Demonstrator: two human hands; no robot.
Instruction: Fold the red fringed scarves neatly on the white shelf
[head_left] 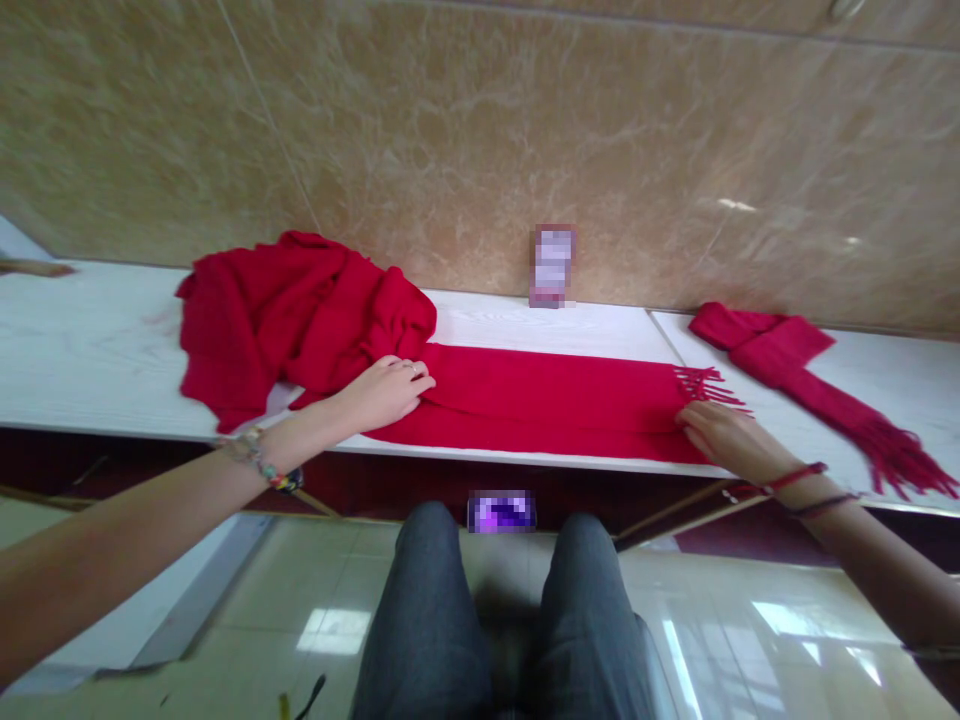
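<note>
A red scarf is laid lengthwise along the white tabletop, folded over in layers, with fringe at its right end. My left hand has its fingers curled onto the scarf's fold, beside the bunched part. At the fringed end, my right hand pinches the near edge between thumb and fingers. To the left a large heap of crumpled red cloth meets the flat part; whether the two are one piece I cannot tell. A second, narrower red scarf with fringe lies bent at the right.
The narrow white table stands against a brown marbled wall. A small blurred-out item stands at its back edge, and a brown stick-like thing lies at far left. My knees are close under the front edge.
</note>
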